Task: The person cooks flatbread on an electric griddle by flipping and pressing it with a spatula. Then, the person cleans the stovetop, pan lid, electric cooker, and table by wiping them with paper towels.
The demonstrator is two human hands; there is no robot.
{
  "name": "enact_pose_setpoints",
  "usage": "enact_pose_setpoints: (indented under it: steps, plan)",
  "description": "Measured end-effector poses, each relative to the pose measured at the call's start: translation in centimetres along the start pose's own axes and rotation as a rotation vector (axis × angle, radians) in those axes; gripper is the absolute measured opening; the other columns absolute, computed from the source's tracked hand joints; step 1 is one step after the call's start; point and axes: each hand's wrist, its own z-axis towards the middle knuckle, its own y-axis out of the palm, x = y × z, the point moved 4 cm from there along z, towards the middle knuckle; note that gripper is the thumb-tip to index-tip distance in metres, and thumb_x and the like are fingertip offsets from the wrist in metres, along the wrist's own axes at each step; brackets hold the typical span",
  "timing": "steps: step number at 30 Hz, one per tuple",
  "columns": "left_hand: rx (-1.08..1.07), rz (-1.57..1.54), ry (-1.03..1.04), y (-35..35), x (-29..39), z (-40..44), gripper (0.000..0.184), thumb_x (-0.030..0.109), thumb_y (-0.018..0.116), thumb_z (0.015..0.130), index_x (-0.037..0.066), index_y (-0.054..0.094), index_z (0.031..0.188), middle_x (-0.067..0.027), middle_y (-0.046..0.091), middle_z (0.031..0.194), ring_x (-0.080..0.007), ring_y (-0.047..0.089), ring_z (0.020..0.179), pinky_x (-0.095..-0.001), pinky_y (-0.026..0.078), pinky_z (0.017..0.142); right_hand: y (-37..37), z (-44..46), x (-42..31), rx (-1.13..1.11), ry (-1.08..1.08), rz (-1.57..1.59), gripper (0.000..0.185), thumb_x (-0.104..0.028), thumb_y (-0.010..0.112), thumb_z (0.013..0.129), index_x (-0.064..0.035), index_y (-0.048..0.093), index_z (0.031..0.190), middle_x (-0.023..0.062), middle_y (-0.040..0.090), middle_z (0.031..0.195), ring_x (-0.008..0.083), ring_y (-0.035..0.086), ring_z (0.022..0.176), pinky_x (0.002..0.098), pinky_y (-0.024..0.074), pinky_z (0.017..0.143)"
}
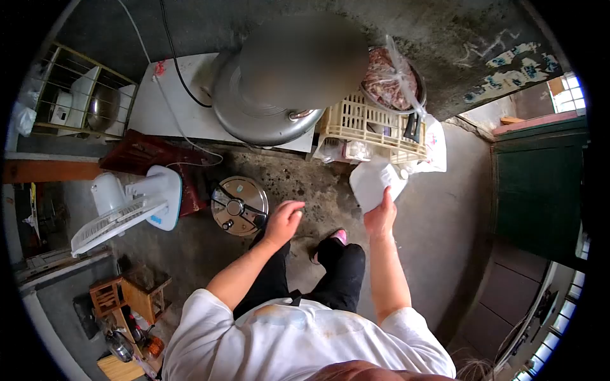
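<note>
My right hand (380, 216) grips a white plastic jug (373, 184) from its near side, thumb on top. A white cap (403, 173) shows near the jug's right side. The jug is in front of the cream plastic basket (381, 124); whether they touch is unclear. My left hand (284, 223) is in the air over the floor, with fingers loosely bent and apart and nothing visible in them. Nearest to it is a round pressure cooker (239, 204) with a shiny lid and dark knob, standing on the floor.
A large metal pot (267, 130), partly behind a blurred patch, stands on the white table (168, 105). A bowl of meat under plastic (389, 79) sits by the basket. Left are a white fan (127, 206) and a dark red chair (143, 152); a green door (540, 190) stands right.
</note>
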Motion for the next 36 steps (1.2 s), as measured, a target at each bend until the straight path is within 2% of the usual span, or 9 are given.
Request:
enact_pose_setpoints:
  steps: [6,8,13,15,20,26,29,35,36]
  plan:
    - [0.009,0.035,0.220,2.2,0.3,2.5,0.019,0.007,0.053,0.077,0.005,0.058,0.095,-0.0104,0.057,0.096,-0.0284,0.054,0.090,-0.0351,0.043,0.080,1.1,4.1,0.7,-0.127,-0.171,0.048,0.044,-0.030,0.042,0.090,0.0030,0.040,0.119,0.0120,0.047,0.119,0.0242,0.046,0.109,0.0357,0.0339,0.095]
    - [0.086,0.197,0.545,0.6,2.5,4.1,0.017,0.007,0.051,0.079,0.004,0.058,0.094,-0.0098,0.057,0.095,-0.0259,0.053,0.091,-0.0355,0.040,0.081,0.3,3.7,1.6,-0.185,-0.169,0.066,0.045,-0.031,0.041,0.090,0.0032,0.040,0.119,0.0120,0.046,0.121,0.0247,0.044,0.112,0.0373,0.0312,0.097]
    - [0.205,0.228,0.769,-0.2,5.6,5.7,0.013,0.008,0.051,0.079,0.004,0.058,0.090,-0.0081,0.057,0.091,-0.0250,0.053,0.090,-0.0355,0.040,0.081,-5.0,-1.3,4.4,-0.240,-0.239,0.187,0.049,-0.036,0.031,0.092,-0.0019,0.033,0.127,0.0117,0.041,0.128,0.0274,0.037,0.119,0.0411,0.0265,0.101]
    - [0.168,0.137,0.671,-0.6,6.5,1.9,0.013,0.009,0.052,0.079,0.004,0.059,0.089,-0.0078,0.057,0.092,-0.0245,0.052,0.091,-0.0346,0.041,0.081,-6.3,-4.2,4.5,-0.232,-0.263,0.244,0.049,-0.037,0.028,0.092,-0.0030,0.032,0.127,0.0113,0.040,0.128,0.0273,0.037,0.119,0.0410,0.0265,0.101]
    - [0.044,0.138,0.686,-3.4,4.2,-5.8,0.017,0.009,0.054,0.078,0.004,0.059,0.093,-0.0097,0.056,0.095,-0.0268,0.052,0.093,-0.0353,0.041,0.081,-7.3,-10.4,4.8,-0.237,-0.312,0.284,0.048,-0.038,0.028,0.092,-0.0054,0.033,0.127,0.0099,0.041,0.127,0.0275,0.039,0.118,0.0404,0.0299,0.098]
    - [0.216,0.109,0.579,-10.6,2.1,-13.9,0.013,0.007,0.054,0.076,0.005,0.059,0.087,-0.0085,0.057,0.090,-0.0269,0.053,0.088,-0.0354,0.042,0.078,-4.9,-14.5,6.5,-0.415,-0.265,0.188,0.051,-0.041,0.027,0.091,-0.0065,0.032,0.129,0.0103,0.040,0.128,0.0282,0.036,0.119,0.0410,0.0278,0.099]
    - [0.310,0.142,0.518,-14.3,-0.9,-17.2,0.012,0.007,0.053,0.076,0.004,0.059,0.086,-0.0094,0.058,0.088,-0.0270,0.054,0.086,-0.0352,0.043,0.078,-4.0,-15.7,6.5,-0.295,-0.247,0.159,0.051,-0.040,0.026,0.092,-0.0055,0.031,0.129,0.0106,0.039,0.128,0.0284,0.036,0.119,0.0418,0.0284,0.099]
    - [0.417,0.271,0.245,-21.4,-7.8,-24.3,0.014,0.005,0.054,0.076,0.002,0.059,0.088,-0.0107,0.059,0.089,-0.0258,0.055,0.087,-0.0338,0.043,0.078,-5.2,-16.2,7.4,-0.268,-0.223,0.103,0.051,-0.039,0.025,0.092,-0.0042,0.030,0.129,0.0110,0.039,0.128,0.0283,0.036,0.119,0.0419,0.0281,0.099]
    - [0.476,0.270,0.242,-22.3,-8.4,-25.2,0.012,0.006,0.055,0.074,0.002,0.061,0.083,-0.0101,0.060,0.085,-0.0258,0.056,0.083,-0.0340,0.044,0.076,-6.3,-15.6,7.6,-0.287,-0.213,0.092,0.050,-0.039,0.024,0.092,-0.0042,0.030,0.129,0.0112,0.039,0.128,0.0284,0.037,0.119,0.0418,0.0282,0.099]
